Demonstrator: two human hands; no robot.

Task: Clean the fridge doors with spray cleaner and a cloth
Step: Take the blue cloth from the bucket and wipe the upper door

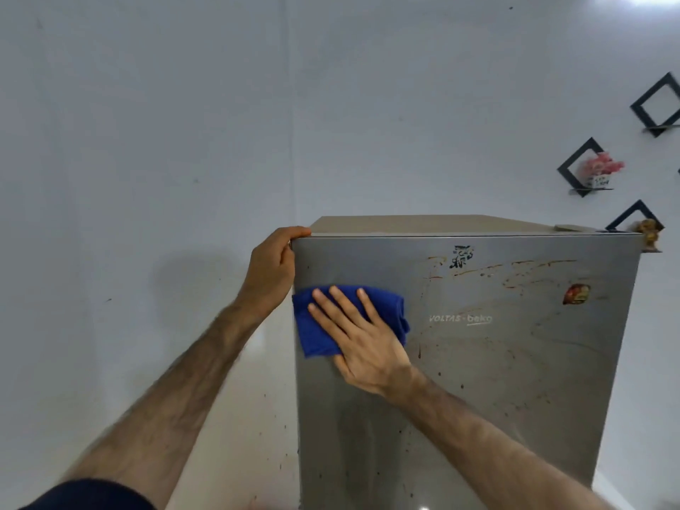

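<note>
A pale, glossy wall fills the left half of the view, marked with a few small dark specks and a soft shadow near the forearms. The left hand curls its fingers over the top left corner of the fridge door, its grip clamped on that edge. Just below it, the blue cloth lies flat against the upper left part of the brushed steel door, and the right hand presses it there with straight, spread fingers, grip apart. To the right of the cloth the door carries brown smears, streaks and drips, a small black sticker near the top, a silver brand name at mid-height and a red and gold sticker further right. Past the fridge, black diamond-shaped wall shelves hang on the white wall, one holding a small pot of pink flowers.
</note>
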